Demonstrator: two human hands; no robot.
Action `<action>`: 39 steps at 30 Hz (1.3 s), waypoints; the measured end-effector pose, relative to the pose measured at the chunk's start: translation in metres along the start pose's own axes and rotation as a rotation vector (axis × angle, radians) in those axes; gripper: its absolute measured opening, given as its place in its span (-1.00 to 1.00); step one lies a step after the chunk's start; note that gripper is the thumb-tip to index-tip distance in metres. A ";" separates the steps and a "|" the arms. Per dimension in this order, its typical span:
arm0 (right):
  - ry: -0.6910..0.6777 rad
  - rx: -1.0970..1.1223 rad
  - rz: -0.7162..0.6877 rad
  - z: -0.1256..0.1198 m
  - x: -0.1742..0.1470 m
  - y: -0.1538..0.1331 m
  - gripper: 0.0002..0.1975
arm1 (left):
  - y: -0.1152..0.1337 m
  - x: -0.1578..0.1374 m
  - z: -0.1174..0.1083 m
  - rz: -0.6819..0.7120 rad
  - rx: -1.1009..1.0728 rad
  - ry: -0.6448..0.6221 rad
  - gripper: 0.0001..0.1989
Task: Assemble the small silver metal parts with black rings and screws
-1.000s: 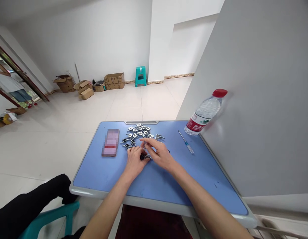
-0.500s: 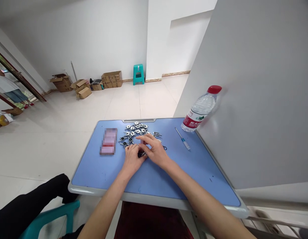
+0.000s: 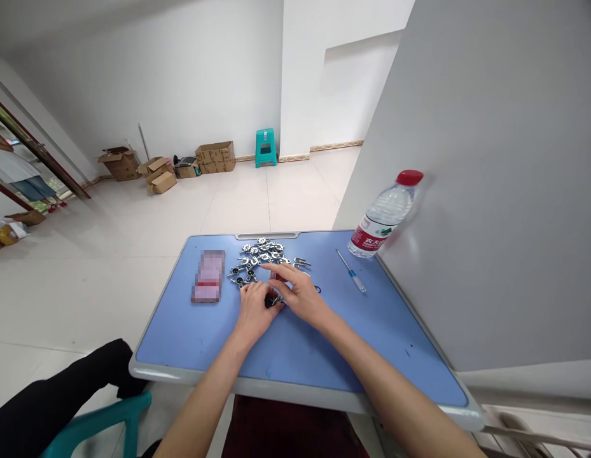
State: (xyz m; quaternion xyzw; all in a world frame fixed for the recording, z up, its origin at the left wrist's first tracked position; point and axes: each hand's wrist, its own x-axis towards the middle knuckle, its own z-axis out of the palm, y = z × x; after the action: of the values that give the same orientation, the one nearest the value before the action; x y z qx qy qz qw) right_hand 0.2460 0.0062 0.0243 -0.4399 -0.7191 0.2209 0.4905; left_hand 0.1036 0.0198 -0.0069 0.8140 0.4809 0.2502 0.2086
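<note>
Near the middle of the blue table, my left hand (image 3: 255, 308) is closed on a small metal part with black on it (image 3: 271, 301), mostly covered by my fingers. Just above that part, my right hand (image 3: 298, 289) curls its thumb and fingers round a short upright tool with a reddish see-through handle (image 3: 273, 276). It looks like a screwdriver; its tip is hidden. Beyond both hands lies a loose pile of small shiny metal parts (image 3: 263, 249), several of them with round black centres. Part of a black ring (image 3: 318, 289) shows beside my right hand.
A phone (image 3: 209, 276) lies left on the table (image 3: 180, 337). To the right are a screwdriver with a blue and clear handle (image 3: 351, 272) and a water bottle (image 3: 383, 216) leaning on the grey panel (image 3: 490, 191). A person's black-clad leg (image 3: 80, 375) is at lower left.
The view has tilted up slightly, so everything sits a little lower. Both hands keep nearly the same grip over the small part; the right hand's fingers have shifted only slightly.
</note>
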 end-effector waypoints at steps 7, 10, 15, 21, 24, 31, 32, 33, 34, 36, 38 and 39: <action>-0.010 -0.037 0.004 -0.002 -0.002 -0.001 -0.63 | 0.001 0.000 -0.001 -0.010 -0.004 -0.002 -0.91; -0.018 -0.023 0.002 -0.002 -0.001 0.001 -0.63 | 0.002 -0.001 -0.002 -0.002 -0.010 -0.003 -0.91; -0.109 0.059 0.018 -0.006 -0.001 -0.001 -0.57 | 0.002 0.000 -0.001 -0.014 -0.008 -0.009 -0.88; 0.012 -0.093 0.010 -0.001 -0.002 0.000 -0.63 | 0.001 -0.001 -0.001 -0.001 -0.005 -0.001 -0.90; 0.017 -0.045 0.013 -0.002 -0.001 0.003 -0.60 | 0.001 -0.001 -0.001 -0.007 -0.010 -0.011 -0.88; 0.001 -0.077 0.018 -0.002 -0.003 -0.002 -0.59 | 0.003 -0.001 -0.002 -0.002 -0.002 0.004 -0.91; 0.017 -0.089 0.008 -0.002 -0.003 -0.002 -0.59 | 0.003 -0.001 -0.002 -0.001 0.001 0.004 -0.91; 0.032 -0.089 0.004 -0.001 -0.003 -0.001 -0.59 | 0.003 -0.001 -0.002 -0.001 0.003 0.002 -0.90; 0.042 -0.074 0.003 -0.001 -0.003 0.000 -0.58 | 0.003 -0.001 -0.002 -0.002 0.004 -0.001 -0.89; 0.043 -0.029 0.000 -0.001 -0.003 0.003 -0.57 | 0.002 -0.001 -0.002 -0.001 -0.002 -0.003 -0.88; 0.028 0.006 0.015 -0.001 -0.003 0.005 -0.56 | 0.002 -0.001 -0.002 0.001 -0.009 0.000 -0.88; 0.020 0.021 0.029 -0.001 -0.003 0.005 -0.55 | 0.002 -0.001 -0.002 0.002 -0.010 0.000 -0.89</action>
State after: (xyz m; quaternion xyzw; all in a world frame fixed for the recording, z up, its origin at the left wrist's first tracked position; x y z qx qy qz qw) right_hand 0.2495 0.0060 0.0195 -0.4471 -0.7055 0.2311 0.4989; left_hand 0.1034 0.0181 -0.0043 0.8133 0.4790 0.2529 0.2124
